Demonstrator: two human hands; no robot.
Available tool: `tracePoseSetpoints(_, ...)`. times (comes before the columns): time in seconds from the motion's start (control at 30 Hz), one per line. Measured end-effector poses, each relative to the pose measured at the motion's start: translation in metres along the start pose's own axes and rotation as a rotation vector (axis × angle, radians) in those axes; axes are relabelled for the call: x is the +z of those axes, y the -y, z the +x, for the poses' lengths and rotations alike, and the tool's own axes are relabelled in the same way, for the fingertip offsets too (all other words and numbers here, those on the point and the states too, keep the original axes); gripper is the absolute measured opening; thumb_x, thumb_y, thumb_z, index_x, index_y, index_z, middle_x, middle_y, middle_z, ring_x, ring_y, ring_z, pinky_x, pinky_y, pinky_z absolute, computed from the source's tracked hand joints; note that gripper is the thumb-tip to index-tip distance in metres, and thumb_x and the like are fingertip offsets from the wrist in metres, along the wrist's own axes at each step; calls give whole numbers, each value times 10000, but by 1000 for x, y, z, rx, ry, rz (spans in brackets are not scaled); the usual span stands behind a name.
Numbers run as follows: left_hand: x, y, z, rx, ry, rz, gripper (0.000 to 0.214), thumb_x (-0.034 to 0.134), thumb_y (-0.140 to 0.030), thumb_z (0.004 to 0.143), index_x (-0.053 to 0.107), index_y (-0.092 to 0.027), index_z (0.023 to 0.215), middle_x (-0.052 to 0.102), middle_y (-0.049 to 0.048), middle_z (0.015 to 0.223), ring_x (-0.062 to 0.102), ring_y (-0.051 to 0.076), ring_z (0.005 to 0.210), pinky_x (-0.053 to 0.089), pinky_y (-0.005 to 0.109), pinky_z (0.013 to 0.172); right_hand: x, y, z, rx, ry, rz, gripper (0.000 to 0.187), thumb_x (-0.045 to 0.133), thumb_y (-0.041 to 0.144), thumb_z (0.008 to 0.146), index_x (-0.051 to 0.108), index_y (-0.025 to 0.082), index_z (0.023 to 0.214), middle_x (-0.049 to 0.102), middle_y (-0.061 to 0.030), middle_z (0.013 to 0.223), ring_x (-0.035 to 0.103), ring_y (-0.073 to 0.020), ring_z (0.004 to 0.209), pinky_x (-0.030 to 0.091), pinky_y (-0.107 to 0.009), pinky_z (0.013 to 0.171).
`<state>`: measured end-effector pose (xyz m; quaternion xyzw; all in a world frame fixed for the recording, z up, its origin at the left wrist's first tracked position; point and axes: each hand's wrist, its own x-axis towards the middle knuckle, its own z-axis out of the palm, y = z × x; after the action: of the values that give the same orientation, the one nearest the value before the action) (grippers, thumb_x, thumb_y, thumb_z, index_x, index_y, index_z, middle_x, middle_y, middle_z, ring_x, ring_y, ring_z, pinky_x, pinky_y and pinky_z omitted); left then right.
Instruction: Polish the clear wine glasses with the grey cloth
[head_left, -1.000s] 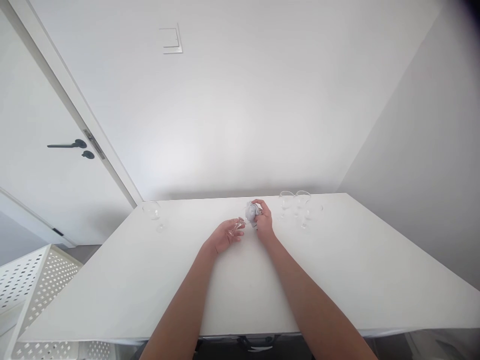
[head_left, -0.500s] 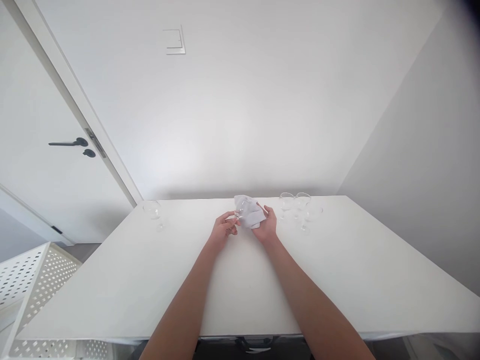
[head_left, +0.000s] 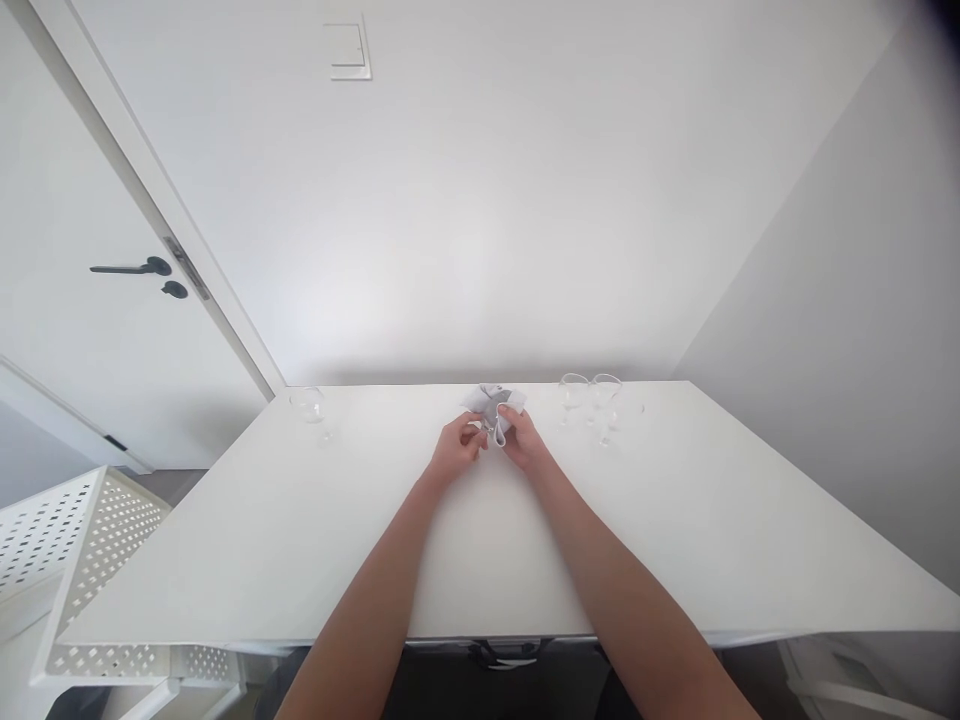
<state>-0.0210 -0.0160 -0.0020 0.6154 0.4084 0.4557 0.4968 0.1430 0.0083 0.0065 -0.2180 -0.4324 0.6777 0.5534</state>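
Note:
Above the far middle of the white table, my left hand pinches the stem end of a clear stemmed glass. My right hand is closed on a pale grey cloth, which is folded about the glass bowl. Much of the bowl is hidden by the cloth and fingers. To the right of my hands stand several clear stemmed glasses, among them a wine glass near the table's back edge. Another stemmed glass stands alone at the far left.
The white table runs up to a white wall. A door with a dark handle is at the left. A white perforated rack stands beside the table's left edge.
My right hand has drawn the cloth closer round the glass, its fingers now folded over it. My hands are nearer together. The view has tilted slightly downward.

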Motion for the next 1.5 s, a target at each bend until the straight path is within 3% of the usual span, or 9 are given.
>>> tracePoseSetpoints(0.17,10,1,0,8,-12,122,300,720,-470,857,673,-181,921,623,11,661,542,140,565,446,321,636,5,-8,2,-161,-395,-37,348,885,347,669,654,203,884,646,15,728,559,-131,569,418,-253,453)
tracePoseSetpoints(0.33,1,-10,0,-157,317,-326,380,726,-517,862,656,-148,802,460,-20,634,456,104,519,447,332,624,-3,-7,-2,-45,-129,33,537,750,717,697,648,205,824,603,-8,612,521,-150,510,467,-326,509)
tracePoseSetpoints(0.4,0,-9,0,-125,296,-330,386,708,-521,872,631,-158,767,437,-28,632,408,92,509,436,326,613,-1,-7,-3,-51,-89,-26,557,736,735,697,657,209,862,613,-17,623,563,-176,554,500,-350,563)
tracePoseSetpoints(0.53,5,5,5,84,-49,104,282,650,-447,902,633,-185,801,514,-18,618,452,122,544,400,299,615,12,-12,-2,-193,-431,-333,517,850,460,662,619,240,1070,687,-16,866,625,-190,741,525,-325,648)
tracePoseSetpoints(0.63,10,16,9,205,-118,440,152,592,-316,910,611,-203,809,518,-33,585,410,126,540,357,280,610,19,-14,-4,-305,-619,-610,571,822,372,677,580,243,1178,695,-35,1017,641,-205,863,553,-343,748)
tracePoseSetpoints(0.77,11,18,9,289,-88,560,143,511,-240,941,542,-217,804,538,-28,623,417,132,547,345,270,606,18,-13,-6,-550,-616,-872,519,735,335,752,605,236,1245,649,-84,1212,627,-236,1040,539,-388,901)
tracePoseSetpoints(1.0,10,13,6,302,-58,829,207,469,-235,994,603,-212,838,586,11,655,494,165,568,320,291,593,8,-15,2,-617,-600,-1204,105,596,281,795,685,225,786,668,-65,957,586,-225,877,486,-355,760)
tracePoseSetpoints(1.23,8,16,6,291,-44,756,184,570,-289,970,736,-211,981,669,12,691,550,153,619,398,289,649,-5,0,5,-240,-653,-558,220,741,406,724,666,207,778,654,-12,750,591,-176,677,480,-303,609)
tracePoseSetpoints(1.5,9,7,6,206,-14,200,234,677,-407,893,728,-183,935,622,-11,628,479,114,549,411,280,598,-5,3,0,-148,-259,42,427,731,618,760,633,254,960,691,-39,888,674,-230,808,544,-356,635)
